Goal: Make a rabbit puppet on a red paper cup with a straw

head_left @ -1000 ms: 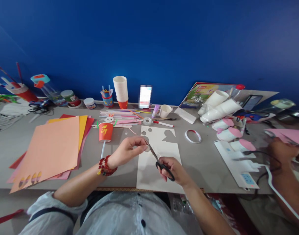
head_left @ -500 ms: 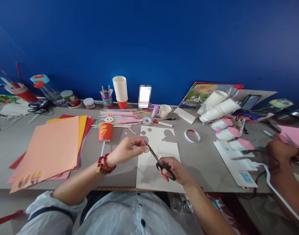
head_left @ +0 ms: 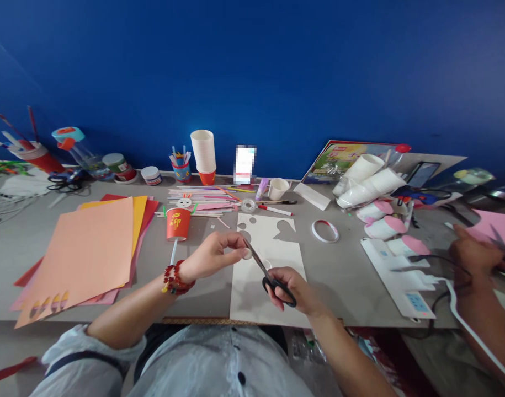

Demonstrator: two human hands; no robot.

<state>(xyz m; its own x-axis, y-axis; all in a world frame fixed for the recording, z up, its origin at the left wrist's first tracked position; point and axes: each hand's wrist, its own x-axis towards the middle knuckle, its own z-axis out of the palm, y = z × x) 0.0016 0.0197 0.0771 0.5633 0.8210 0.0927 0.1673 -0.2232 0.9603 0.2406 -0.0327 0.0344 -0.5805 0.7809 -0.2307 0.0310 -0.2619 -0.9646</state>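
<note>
Between the thumb and fingers of my left hand [head_left: 219,252] is a small white piece of paper [head_left: 247,254], mostly covered by the fingertips. My right hand [head_left: 291,289] grips black-handled scissors [head_left: 279,291], and their blades point up and left to the paper piece. Beneath both hands lies a white paper sheet [head_left: 269,300] with round and curved cut-outs along its far side. A red paper cup [head_left: 178,224] with a rabbit-like face, green side strips and a white straw below it rests left of the sheet.
Coloured paper sheets [head_left: 90,242] are stacked at the left. Straws [head_left: 202,197], a tape roll [head_left: 248,205] and a red marker [head_left: 276,210] lie behind the white sheet. To the right are a white ring [head_left: 325,231], a power strip [head_left: 395,278] and a co-worker's hand [head_left: 476,253] by pink paper.
My hands have barely moved; the scissor handles have shifted slightly, the loops looking a little wider apart. At the right, the co-worker's pink paper and scissors have shifted a little.
</note>
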